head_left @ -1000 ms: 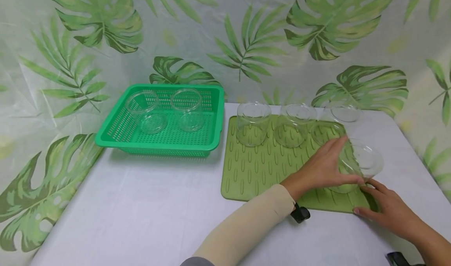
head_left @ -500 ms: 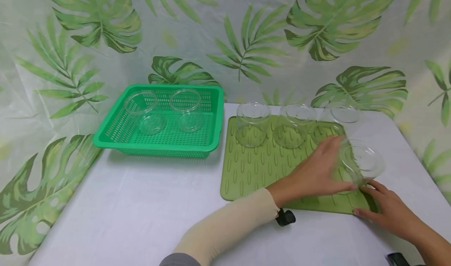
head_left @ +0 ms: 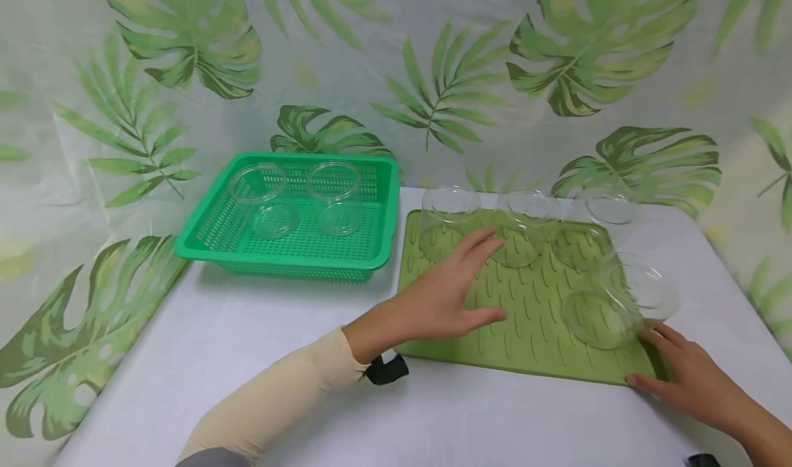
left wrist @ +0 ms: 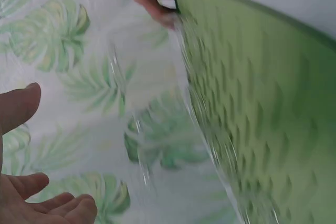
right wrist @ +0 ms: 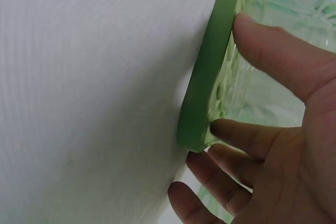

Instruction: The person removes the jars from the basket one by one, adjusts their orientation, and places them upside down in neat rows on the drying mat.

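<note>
My left hand (head_left: 436,295) hovers over the left part of the green ribbed mat (head_left: 495,329), fingers spread and holding nothing. In the left wrist view its thumb and fingertips (left wrist: 73,205) stand apart at the lower left. My right hand (head_left: 696,377) rests at the mat's front right corner; in the right wrist view the thumb (right wrist: 278,51) and a fingertip touch the mat's edge. Just behind this hand stands a clear cup (head_left: 597,319). Along the mat's back are three more clear cups, a left one (head_left: 450,216), a middle one (head_left: 522,230) and a right one (head_left: 584,236).
A green plastic basket (head_left: 284,264) stands at the back left, with two clear cups, one on the left (head_left: 266,205) and one on the right (head_left: 337,202). The white-covered table (head_left: 278,316) meets a leaf-print curtain (head_left: 433,61) at the back.
My left hand has let go of the front right cup and moved left across the mat. The cup stays standing there. My right hand has hardly moved.
</note>
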Available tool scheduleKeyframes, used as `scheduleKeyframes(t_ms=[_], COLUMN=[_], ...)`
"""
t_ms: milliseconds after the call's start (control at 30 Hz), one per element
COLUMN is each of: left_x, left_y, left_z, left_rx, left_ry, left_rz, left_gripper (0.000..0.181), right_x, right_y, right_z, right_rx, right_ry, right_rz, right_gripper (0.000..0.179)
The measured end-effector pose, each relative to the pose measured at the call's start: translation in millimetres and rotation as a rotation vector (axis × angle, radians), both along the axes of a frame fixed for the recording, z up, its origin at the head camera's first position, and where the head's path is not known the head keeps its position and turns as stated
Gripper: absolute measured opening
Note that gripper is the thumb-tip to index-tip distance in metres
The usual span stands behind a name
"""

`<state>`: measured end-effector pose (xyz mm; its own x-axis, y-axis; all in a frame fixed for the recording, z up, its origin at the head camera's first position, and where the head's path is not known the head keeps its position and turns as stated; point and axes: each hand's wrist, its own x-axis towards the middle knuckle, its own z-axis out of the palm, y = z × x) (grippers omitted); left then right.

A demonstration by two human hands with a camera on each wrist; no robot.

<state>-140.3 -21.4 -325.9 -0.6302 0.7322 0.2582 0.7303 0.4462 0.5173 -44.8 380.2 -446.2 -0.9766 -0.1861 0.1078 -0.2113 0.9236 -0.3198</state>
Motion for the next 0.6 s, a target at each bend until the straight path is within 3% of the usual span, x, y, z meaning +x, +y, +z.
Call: scheduleKeyframes(t_ms=[267, 467, 600], left_x=[-25.6, -37.6, -48.9], left_y=[-59.8, -103.2, -123.7], left_z=[7.9, 6.8, 12.0], left_rx=[0.045, -0.013, -0.006], left_ry=[0.14, 0.134, 0.168], left_rz=[0.089, 0.143, 0.183], left_gripper=[0.082, 0.079, 0.078], right_x=[-4.8, -5.6, -6.8], right_y=[7, 9, 11], right_z=[1.5, -0.2, 2.6], right_rx=[0.012, -0.016, -0.006], right_ry=[-0.078, -0.104, -0.16], right_rz=[-0.002, 0.004, -0.016], right_gripper=[0.084, 0.083, 0.085])
